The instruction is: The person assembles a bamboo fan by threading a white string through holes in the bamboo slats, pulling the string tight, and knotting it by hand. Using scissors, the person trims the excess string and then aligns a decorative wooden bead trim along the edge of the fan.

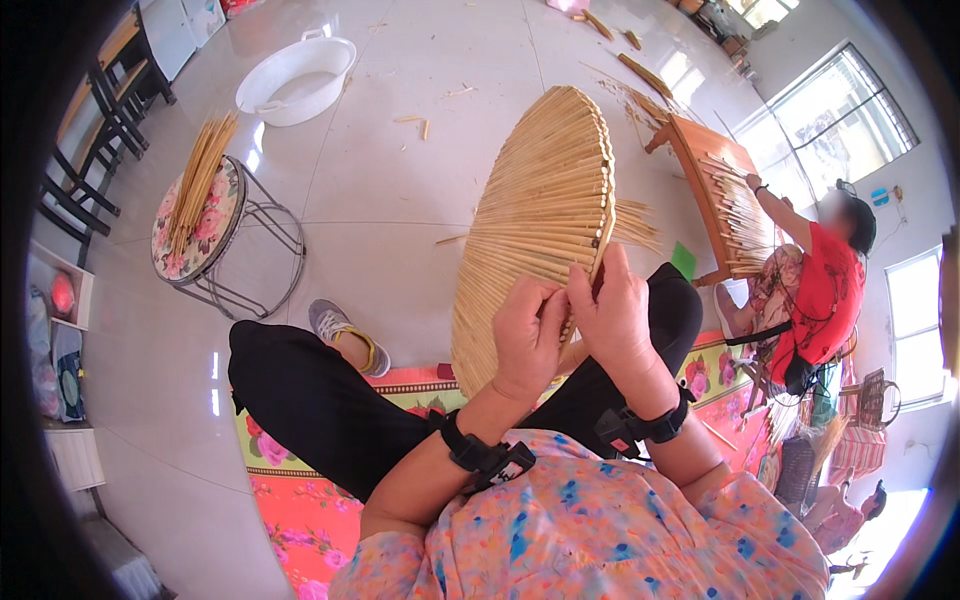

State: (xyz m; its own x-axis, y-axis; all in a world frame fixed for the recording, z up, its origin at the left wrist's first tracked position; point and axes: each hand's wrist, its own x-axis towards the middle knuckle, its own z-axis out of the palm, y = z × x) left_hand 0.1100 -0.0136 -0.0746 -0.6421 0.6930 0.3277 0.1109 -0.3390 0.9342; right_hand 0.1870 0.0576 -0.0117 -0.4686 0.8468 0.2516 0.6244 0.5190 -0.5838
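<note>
A large round mat of pale stalks stands on edge in front of me, tilted, between my black-trousered legs. Its thick rim faces right and shows a row of cut stalk ends. At the lower part of this rim my left hand is closed, thumb and forefinger pinched together in front of the mat. My right hand meets it there, its fingers closed against the rim. Any thread or small tool between the fingertips is too small to make out. Dark bands with small boxes sit on both wrists.
A floral stool with a bundle of stalks stands left; a white basin lies beyond. At right, a person in red handles stalks on a wooden table. A flowered mat lies beneath me. Loose stalks show behind the round mat.
</note>
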